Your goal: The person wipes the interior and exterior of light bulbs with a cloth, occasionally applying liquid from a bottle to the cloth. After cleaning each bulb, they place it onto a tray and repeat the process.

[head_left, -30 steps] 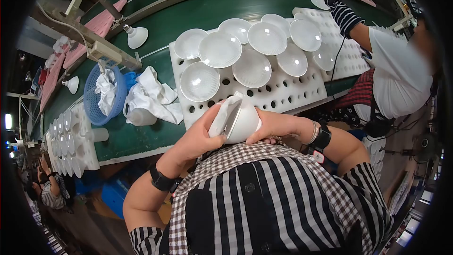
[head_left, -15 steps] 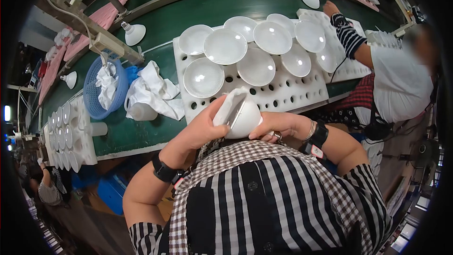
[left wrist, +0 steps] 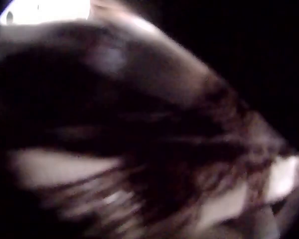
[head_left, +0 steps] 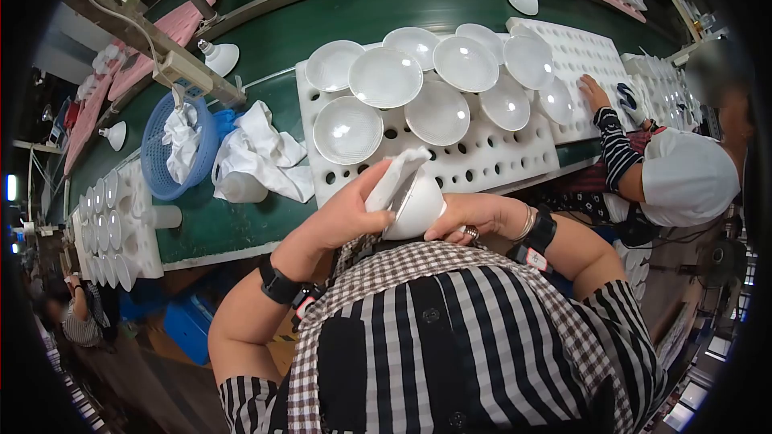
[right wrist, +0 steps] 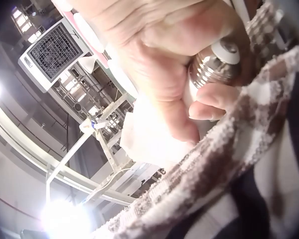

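Observation:
Close to the apron, my right hand (head_left: 476, 215) grips a white reflector lamp (head_left: 420, 207) by its base end. The right wrist view shows the fingers of my right hand (right wrist: 159, 64) curled around its metal screw base (right wrist: 212, 67). My left hand (head_left: 342, 210) pinches a white cloth (head_left: 392, 185) against the lamp's wide face, thumb at the rim. The left wrist view is dark and blurred, and the left fingers cannot be made out there.
A white foam tray (head_left: 515, 162) of upturned lamps lies ahead. Left of it are a loose white cloth (head_left: 261, 149), a blue basket (head_left: 157, 165) and another lamp tray (head_left: 149, 249). Single lamps (head_left: 523, 0) stand on the green surface (head_left: 322, 12). A person reaches over the right-hand tray.
The cloth's upper edge has folded over the lamp's rim, and the lamp has tilted slightly. At the right, the other person's hand has come back from the lamp at the far side to the tray.

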### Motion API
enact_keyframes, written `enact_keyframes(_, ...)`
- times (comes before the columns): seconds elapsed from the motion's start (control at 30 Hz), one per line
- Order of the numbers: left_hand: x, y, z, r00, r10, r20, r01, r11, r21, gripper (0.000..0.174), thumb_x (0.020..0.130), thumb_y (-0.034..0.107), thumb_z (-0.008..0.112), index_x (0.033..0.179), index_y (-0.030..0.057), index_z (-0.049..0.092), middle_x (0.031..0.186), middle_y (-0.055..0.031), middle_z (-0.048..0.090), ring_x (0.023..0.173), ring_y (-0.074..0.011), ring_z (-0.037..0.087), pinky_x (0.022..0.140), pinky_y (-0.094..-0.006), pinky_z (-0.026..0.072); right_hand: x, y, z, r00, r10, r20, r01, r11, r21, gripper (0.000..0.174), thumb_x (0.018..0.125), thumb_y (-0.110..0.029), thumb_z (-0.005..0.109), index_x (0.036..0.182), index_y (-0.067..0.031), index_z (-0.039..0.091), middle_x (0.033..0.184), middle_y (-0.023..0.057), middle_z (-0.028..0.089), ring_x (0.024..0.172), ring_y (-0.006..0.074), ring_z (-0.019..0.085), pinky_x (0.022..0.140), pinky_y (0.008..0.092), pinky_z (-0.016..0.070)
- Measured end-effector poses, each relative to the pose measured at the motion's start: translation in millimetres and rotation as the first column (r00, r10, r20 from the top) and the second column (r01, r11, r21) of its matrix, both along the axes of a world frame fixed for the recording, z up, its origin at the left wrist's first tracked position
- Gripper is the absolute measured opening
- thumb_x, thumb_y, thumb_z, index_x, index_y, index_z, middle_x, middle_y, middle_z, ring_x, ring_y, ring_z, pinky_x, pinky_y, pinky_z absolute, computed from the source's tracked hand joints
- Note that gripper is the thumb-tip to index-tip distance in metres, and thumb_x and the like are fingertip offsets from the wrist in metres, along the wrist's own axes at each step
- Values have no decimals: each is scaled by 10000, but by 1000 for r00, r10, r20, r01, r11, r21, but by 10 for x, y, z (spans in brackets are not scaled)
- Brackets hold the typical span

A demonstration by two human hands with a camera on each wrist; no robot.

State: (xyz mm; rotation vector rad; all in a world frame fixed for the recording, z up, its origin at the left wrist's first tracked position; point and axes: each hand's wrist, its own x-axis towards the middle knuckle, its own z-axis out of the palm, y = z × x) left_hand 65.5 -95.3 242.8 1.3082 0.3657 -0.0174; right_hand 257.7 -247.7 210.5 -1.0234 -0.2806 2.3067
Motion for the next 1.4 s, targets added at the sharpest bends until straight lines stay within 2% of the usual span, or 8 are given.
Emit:
enact_keyframes(0.1, -125, -58, -167, 999, -35, 16, 34, 999, 42, 777, 742, 113, 598, 1460, 13, 318, 1367, -109, 452, 1258, -186, 431, 1060, -311, 326, 10, -21, 2, 999, -36, -13, 36, 999, 3, 334, 834, -55, 697, 1090, 17, 496, 757, 16, 513, 451, 15, 400, 335, 167, 317)
enact_keyframes(0.17, -153, -91, -262, 998, 56, 25, -54, 996, -69, 783, 740, 108, 593, 1465, 12, 312, 1359, -107, 461, 1257, -184, 434, 1055, -308, 328, 10, -23, 3, 999, -35, -17, 35, 999, -5, 337, 835, -55, 695, 1096, 18, 495, 758, 16, 514, 450, 16, 398, 337, 167, 315)
enact_keyframes(0.53, 20, 29, 52, 999, 1, -48, 0, 1000, 21, 771, 731, 105, 592, 1452, 11, 334, 1332, -91, 485, 1216, -175, 459, 1036, -300, 347, -62, 25, 61, 997, 48, 56, -49, 999, 14, 371, 834, -55, 695, 1132, 14, 484, 767, 17, 521, 455, 22, 406, 344, 173, 319)
enact_keyframes(0.77, -68, -36, -158, 998, 34, 49, -29, 994, -102, 799, 728, 102, 600, 1468, 22, 308, 1336, -91, 479, 1244, -185, 444, 1076, -314, 311, -48, 0, 11, 1000, -8, -15, 8, 1000, -14, 380, 829, -48, 698, 1138, 19, 487, 780, 28, 536, 457, 25, 419, 341, 174, 324)
enact_keyframes(0.93, 144, 68, 5, 999, 46, -23, -49, 987, -155, 792, 731, 77, 584, 1471, 25, 306, 1313, -87, 487, 1210, -179, 463, 1055, -308, 333, -119, 81, 119, 988, 60, 141, -61, 998, 5, 388, 803, -39, 708, 1121, 18, 495, 746, 25, 545, 440, 27, 421, 346, 170, 329)
enact_keyframes(1.03, 22, 57, -15, 999, -2, 34, 3, 999, -41, 793, 729, 85, 585, 1470, 26, 308, 1314, -86, 487, 1208, -177, 465, 1053, -311, 337, -106, 72, 144, 986, 66, 150, -68, 998, 6, 412, 790, -44, 719, 1129, 18, 491, 733, 24, 549, 434, 26, 422, 346, 173, 332)
enact_keyframes(1.27, -117, -46, -172, 995, 56, 78, -46, 991, -125, 783, 724, 91, 582, 1459, 24, 323, 1316, -86, 487, 1215, -173, 459, 1055, -315, 335, -77, 46, 116, 992, 33, 123, -32, 999, -11, 443, 780, -55, 733, 1144, 5, 487, 736, 16, 546, 438, 23, 418, 352, 179, 336)
enact_keyframes(1.4, 92, 42, 44, 998, 53, -23, -56, 989, -139, 808, 738, 121, 627, 1472, 31, 303, 1366, -99, 470, 1258, -192, 450, 1069, -326, 333, -135, 98, 189, 976, 67, 206, -71, 997, 11, 451, 778, -58, 733, 1151, 2, 486, 737, 14, 548, 444, 21, 421, 354, 178, 336)
